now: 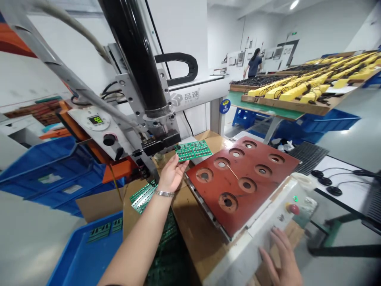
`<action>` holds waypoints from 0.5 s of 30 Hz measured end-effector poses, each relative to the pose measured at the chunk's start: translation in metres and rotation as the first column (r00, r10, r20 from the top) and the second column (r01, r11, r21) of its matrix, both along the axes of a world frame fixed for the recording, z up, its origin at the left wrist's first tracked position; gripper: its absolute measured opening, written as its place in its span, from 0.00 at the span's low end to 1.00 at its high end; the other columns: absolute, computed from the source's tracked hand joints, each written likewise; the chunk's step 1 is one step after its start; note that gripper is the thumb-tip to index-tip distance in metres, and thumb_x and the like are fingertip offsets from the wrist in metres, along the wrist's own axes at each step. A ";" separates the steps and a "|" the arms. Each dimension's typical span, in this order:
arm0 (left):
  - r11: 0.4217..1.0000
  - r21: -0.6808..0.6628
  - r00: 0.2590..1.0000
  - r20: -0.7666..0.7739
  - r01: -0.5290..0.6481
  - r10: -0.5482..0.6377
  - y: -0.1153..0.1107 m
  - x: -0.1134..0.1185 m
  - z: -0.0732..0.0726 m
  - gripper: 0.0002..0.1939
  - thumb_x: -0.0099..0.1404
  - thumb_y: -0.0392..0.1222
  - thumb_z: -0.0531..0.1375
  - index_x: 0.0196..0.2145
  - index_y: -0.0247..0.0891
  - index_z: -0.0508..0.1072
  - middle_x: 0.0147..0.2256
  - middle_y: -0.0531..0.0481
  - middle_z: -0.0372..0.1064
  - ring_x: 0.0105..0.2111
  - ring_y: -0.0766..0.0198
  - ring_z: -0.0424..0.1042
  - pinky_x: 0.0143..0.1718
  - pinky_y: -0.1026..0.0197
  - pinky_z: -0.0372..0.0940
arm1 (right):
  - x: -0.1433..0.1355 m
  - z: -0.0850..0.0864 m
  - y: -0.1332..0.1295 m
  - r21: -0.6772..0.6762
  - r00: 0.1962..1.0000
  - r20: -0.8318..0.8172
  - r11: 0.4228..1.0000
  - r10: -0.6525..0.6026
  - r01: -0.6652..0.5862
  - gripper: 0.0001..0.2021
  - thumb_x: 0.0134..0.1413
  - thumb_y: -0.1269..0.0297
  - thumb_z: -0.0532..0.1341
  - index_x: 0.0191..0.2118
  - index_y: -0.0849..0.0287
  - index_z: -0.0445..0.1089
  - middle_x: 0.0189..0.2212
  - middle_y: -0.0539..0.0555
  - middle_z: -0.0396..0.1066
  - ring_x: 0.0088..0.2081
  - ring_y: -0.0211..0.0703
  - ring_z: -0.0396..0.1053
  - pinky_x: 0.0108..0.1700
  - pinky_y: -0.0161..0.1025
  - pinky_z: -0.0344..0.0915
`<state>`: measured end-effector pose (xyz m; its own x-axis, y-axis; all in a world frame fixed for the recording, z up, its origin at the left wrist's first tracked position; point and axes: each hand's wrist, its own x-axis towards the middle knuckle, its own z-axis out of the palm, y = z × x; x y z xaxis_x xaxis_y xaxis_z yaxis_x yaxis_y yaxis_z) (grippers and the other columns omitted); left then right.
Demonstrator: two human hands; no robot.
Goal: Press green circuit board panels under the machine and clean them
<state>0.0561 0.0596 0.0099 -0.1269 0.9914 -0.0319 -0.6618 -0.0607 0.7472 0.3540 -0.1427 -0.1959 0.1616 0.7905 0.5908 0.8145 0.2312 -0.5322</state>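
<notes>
Blue bins (26, 169) stand at nine o'clock, and a blue tray (92, 262) with a few small boards (99, 233) in it sits between seven and eight. Also at nine, nearer the middle, is a white control box (91, 131) (its display reads 100). The machine's black cylinder (133, 55) slants down from eleven. Loose boards (143, 196) lie between seven and eight, just beside the braceleted wrist.

The left hand (171, 174) is at seven, close to centre; its grip is closed on the lower left edge of a green board (195, 150), which is held tilted at the centre of view. At four lies a red plate (232, 180) with round recesses. The right hand (281, 256), between four and five, has its grip wide, fingers apart, beside the red button (293, 209); I cannot tell whether it touches the panel (253, 242). Yellow parts (297, 87) fill two o'clock.
</notes>
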 end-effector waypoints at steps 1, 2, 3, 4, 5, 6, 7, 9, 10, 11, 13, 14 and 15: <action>1.000 0.001 1.000 0.001 0.001 -0.001 0.000 0.000 0.000 0.03 0.62 0.34 0.58 0.34 0.33 0.71 0.36 0.49 0.71 0.34 0.63 0.71 0.35 0.55 0.69 | 0.000 0.000 0.000 0.002 1.000 -0.001 1.000 0.003 -0.003 0.26 0.54 0.53 0.56 0.56 0.59 0.55 0.55 0.63 0.58 0.58 0.60 0.55 0.55 0.60 0.59; 1.000 0.001 1.000 0.002 0.002 -0.002 0.001 0.000 0.000 0.03 0.62 0.35 0.58 0.34 0.34 0.71 0.36 0.49 0.71 0.34 0.63 0.71 0.35 0.55 0.69 | 0.000 0.000 0.000 0.004 1.000 -0.003 1.000 0.007 -0.007 0.26 0.54 0.53 0.56 0.56 0.59 0.55 0.55 0.62 0.57 0.58 0.60 0.55 0.55 0.59 0.58; 1.000 0.000 1.000 0.003 0.003 -0.003 0.001 0.000 0.000 0.04 0.62 0.35 0.57 0.34 0.34 0.71 0.36 0.49 0.71 0.34 0.63 0.71 0.35 0.55 0.68 | 0.000 0.000 0.000 0.009 1.000 -0.001 1.000 0.011 -0.011 0.26 0.54 0.54 0.56 0.56 0.59 0.55 0.55 0.62 0.58 0.58 0.59 0.55 0.55 0.59 0.58; 1.000 -0.001 1.000 0.003 0.003 -0.003 0.001 0.000 0.000 0.04 0.62 0.35 0.57 0.35 0.34 0.71 0.37 0.49 0.71 0.34 0.63 0.71 0.35 0.55 0.68 | 0.000 0.000 0.001 0.012 1.000 0.000 1.000 0.013 -0.013 0.26 0.54 0.54 0.56 0.56 0.59 0.55 0.55 0.62 0.58 0.58 0.59 0.55 0.55 0.59 0.58; 1.000 -0.002 1.000 0.004 0.002 -0.002 0.001 0.000 0.000 0.04 0.62 0.35 0.57 0.36 0.34 0.71 0.37 0.48 0.71 0.34 0.63 0.71 0.35 0.55 0.69 | 0.000 0.000 0.001 0.012 1.000 0.001 1.000 0.013 -0.013 0.26 0.54 0.55 0.56 0.56 0.59 0.55 0.55 0.63 0.58 0.58 0.59 0.55 0.55 0.59 0.58; 1.000 -0.003 1.000 0.004 0.002 -0.002 0.002 0.000 0.000 0.05 0.62 0.36 0.57 0.36 0.35 0.71 0.38 0.48 0.71 0.34 0.63 0.71 0.35 0.55 0.69 | 0.000 0.000 0.001 0.012 1.000 0.002 1.000 0.015 -0.015 0.26 0.54 0.55 0.57 0.56 0.60 0.55 0.55 0.63 0.58 0.58 0.59 0.55 0.55 0.59 0.58; 1.000 -0.004 1.000 0.004 0.001 -0.001 0.002 0.000 0.001 0.06 0.62 0.36 0.57 0.37 0.35 0.71 0.38 0.48 0.70 0.34 0.63 0.71 0.34 0.55 0.69 | 0.000 0.000 0.001 0.013 1.000 0.002 1.000 0.016 -0.016 0.26 0.54 0.55 0.57 0.56 0.60 0.55 0.55 0.63 0.58 0.58 0.60 0.55 0.55 0.60 0.58; 1.000 -0.005 1.000 0.003 -0.001 0.001 0.002 0.000 0.001 0.07 0.62 0.37 0.57 0.39 0.34 0.71 0.39 0.47 0.70 0.35 0.62 0.71 0.34 0.55 0.69 | 0.000 0.000 0.001 0.012 1.000 0.002 1.000 0.015 -0.015 0.26 0.54 0.54 0.57 0.56 0.60 0.55 0.54 0.63 0.59 0.58 0.59 0.55 0.55 0.60 0.57; 1.000 -0.005 1.000 0.003 -0.001 0.001 0.002 0.000 0.001 0.08 0.62 0.37 0.57 0.39 0.34 0.71 0.39 0.47 0.70 0.35 0.62 0.71 0.34 0.55 0.69 | 0.000 0.001 0.001 0.011 1.000 0.001 1.000 0.016 -0.016 0.26 0.54 0.54 0.56 0.56 0.60 0.55 0.54 0.62 0.59 0.58 0.59 0.55 0.55 0.59 0.58; 1.000 -0.005 1.000 0.003 -0.001 0.002 0.001 0.000 0.000 0.08 0.62 0.37 0.58 0.40 0.34 0.70 0.39 0.47 0.70 0.35 0.62 0.71 0.34 0.54 0.69 | 0.000 0.001 0.001 0.010 1.000 0.000 1.000 0.015 -0.015 0.26 0.54 0.54 0.56 0.56 0.59 0.55 0.54 0.62 0.58 0.58 0.59 0.55 0.55 0.59 0.58; 1.000 -0.008 1.000 0.006 0.000 0.000 0.001 0.000 0.000 0.08 0.62 0.37 0.58 0.39 0.34 0.70 0.39 0.47 0.70 0.35 0.62 0.71 0.35 0.54 0.69 | 0.000 0.001 0.000 0.013 1.000 0.003 1.000 0.011 -0.011 0.26 0.54 0.53 0.56 0.56 0.59 0.55 0.55 0.62 0.58 0.58 0.59 0.55 0.55 0.59 0.59; 1.000 -0.010 1.000 0.008 0.001 -0.001 0.000 0.000 0.000 0.07 0.62 0.37 0.58 0.39 0.34 0.71 0.39 0.47 0.70 0.35 0.62 0.71 0.35 0.54 0.69 | 0.000 0.001 0.000 0.011 1.000 0.006 1.000 0.010 -0.010 0.26 0.54 0.53 0.56 0.56 0.59 0.55 0.55 0.62 0.58 0.58 0.59 0.56 0.54 0.59 0.59; 1.000 -0.011 1.000 0.010 0.003 -0.002 0.000 0.000 0.000 0.07 0.62 0.37 0.58 0.39 0.34 0.71 0.39 0.48 0.71 0.35 0.62 0.71 0.35 0.54 0.68 | 0.000 0.001 0.001 0.012 1.000 0.009 1.000 0.008 -0.008 0.26 0.54 0.52 0.56 0.55 0.58 0.55 0.55 0.62 0.59 0.58 0.59 0.56 0.54 0.59 0.60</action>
<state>0.0558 0.0591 0.0096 -0.1241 0.9913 -0.0443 -0.6694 -0.0507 0.7411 0.3544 -0.1421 -0.1946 0.1501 0.7847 0.6014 0.8174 0.2437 -0.5219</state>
